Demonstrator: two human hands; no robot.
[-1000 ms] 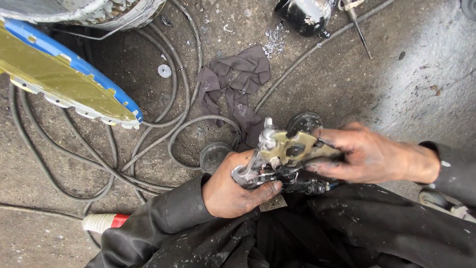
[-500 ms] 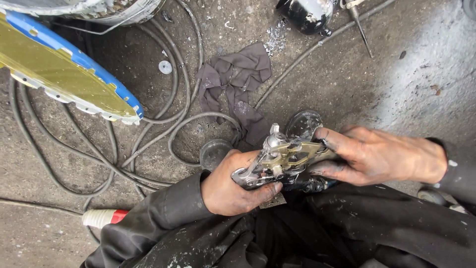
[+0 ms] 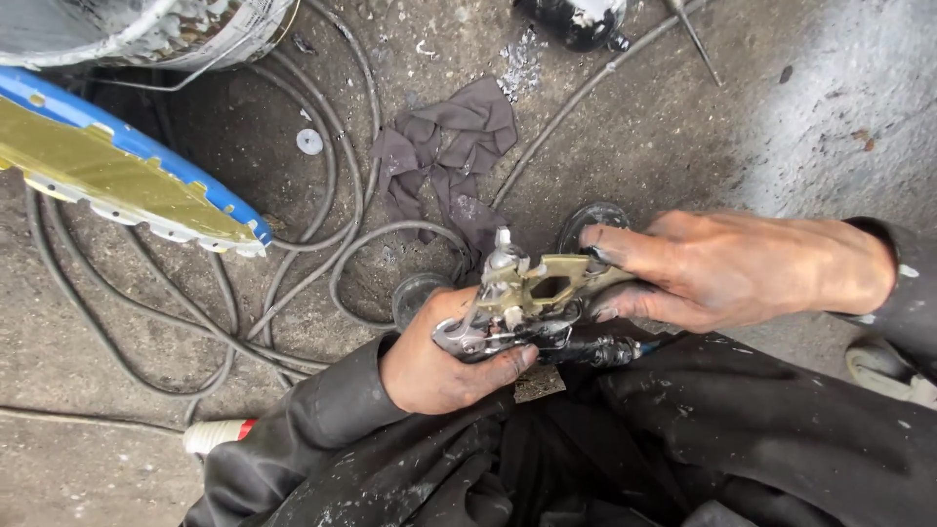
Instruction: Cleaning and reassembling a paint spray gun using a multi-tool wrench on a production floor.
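Underfoot, rough grey concrete floor, stained dark towards the middle. Upper left, a long blue-edged panel with a dull gold face, slanting down to the right, with the base of a paint-spattered bucket just above it. Looping across the floor beneath and beside the panel, thin grey hoses in several coils. Near the top centre, a crumpled dark purple rag, one end trailing down towards the hands. At the top edge, a glossy black container, only partly in frame. Along the bottom, dark paint-flecked clothing covering lap and arms.

Lower middle, the left hand wrapped round the silver body of a metal spray gun — fingers closed tight on it from below. Opposite, the right hand reaching in from the right, thumb and fingers pinching the gun's brass-coloured handle end. Gun held just above the lap, clear of the floor, a dark fitting jutting from its underside towards the right.

Smaller bits — a white disc on the concrete left of the rag, a white-and-red tube end at the lower left.
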